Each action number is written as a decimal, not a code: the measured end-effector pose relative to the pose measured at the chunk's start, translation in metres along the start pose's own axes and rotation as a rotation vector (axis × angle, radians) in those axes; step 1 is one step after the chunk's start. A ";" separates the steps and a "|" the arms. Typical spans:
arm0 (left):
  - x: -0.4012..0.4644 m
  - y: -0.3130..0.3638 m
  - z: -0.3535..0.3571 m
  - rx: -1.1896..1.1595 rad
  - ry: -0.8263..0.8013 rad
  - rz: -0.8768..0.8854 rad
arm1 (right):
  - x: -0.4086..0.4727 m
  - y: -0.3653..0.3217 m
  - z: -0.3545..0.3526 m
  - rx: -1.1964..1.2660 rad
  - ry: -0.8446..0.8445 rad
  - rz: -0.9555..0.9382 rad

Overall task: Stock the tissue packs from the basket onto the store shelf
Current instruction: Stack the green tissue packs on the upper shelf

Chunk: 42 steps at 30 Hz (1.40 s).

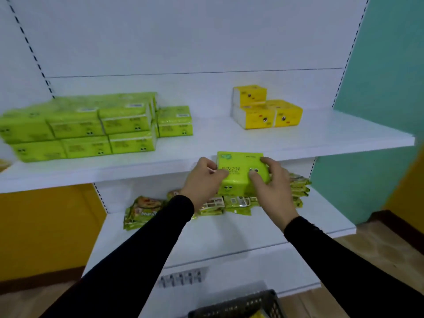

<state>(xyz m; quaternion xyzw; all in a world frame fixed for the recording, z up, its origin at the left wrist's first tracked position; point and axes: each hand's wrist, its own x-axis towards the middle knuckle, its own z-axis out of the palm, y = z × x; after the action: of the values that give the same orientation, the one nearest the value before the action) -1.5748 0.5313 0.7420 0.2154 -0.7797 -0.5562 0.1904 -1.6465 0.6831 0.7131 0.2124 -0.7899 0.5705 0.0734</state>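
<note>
Right now both hands hold one green tissue pack (241,173) at the front lip of the upper shelf (344,138): left hand (204,180) and right hand (273,184) curl their fingers round its opposite ends. Its long axis runs left to right; bare shelf lies straight ahead, between the green stack (91,127) and yellow packs (263,111). The basket (241,304) sits below.

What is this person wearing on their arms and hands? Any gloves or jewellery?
Both arms are in long, plain black sleeves that end at the wrists. The left hand and right hand are bare: no gloves, and no rings, watch or bracelet show. The sleeves carry no visible logo or pattern.
</note>
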 end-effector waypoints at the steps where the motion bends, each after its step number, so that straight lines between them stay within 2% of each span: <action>1: 0.000 0.006 -0.012 0.013 0.036 0.008 | 0.003 -0.010 0.006 0.001 -0.029 -0.029; 10: 0.035 0.021 -0.080 -0.002 0.314 -0.034 | 0.064 -0.063 0.081 0.032 -0.363 -0.208; 14: 0.056 0.021 -0.087 0.032 0.315 -0.076 | 0.095 -0.062 0.108 -0.009 -0.486 -0.235; 16: 0.061 0.021 -0.088 0.154 0.318 -0.063 | 0.113 -0.061 0.116 -0.069 -0.536 -0.250; 19: 0.061 0.018 -0.088 0.536 0.416 0.064 | 0.133 -0.061 0.127 -0.097 -0.554 -0.247; 22: 0.065 0.019 -0.087 0.694 0.401 0.120 | 0.143 -0.060 0.138 -0.094 -0.570 -0.248; 25: 0.071 0.019 -0.088 0.684 0.269 0.010 | 0.148 -0.059 0.149 -0.093 -0.593 -0.249; 29: 0.080 0.018 -0.091 0.598 0.278 -0.064 | 0.156 -0.061 0.156 -0.103 -0.672 -0.264; 37: 0.079 0.018 -0.091 0.601 0.289 -0.035 | 0.160 -0.061 0.147 -0.087 -0.672 -0.253; 42: 0.066 0.025 -0.092 0.516 0.284 0.018 | 0.149 -0.066 0.123 -0.013 -0.574 -0.231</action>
<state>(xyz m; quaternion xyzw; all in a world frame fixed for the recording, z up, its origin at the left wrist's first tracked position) -1.5841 0.4300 0.7977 0.3254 -0.8628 -0.3021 0.2417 -1.7373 0.5134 0.7823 0.4526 -0.7528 0.4699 -0.0870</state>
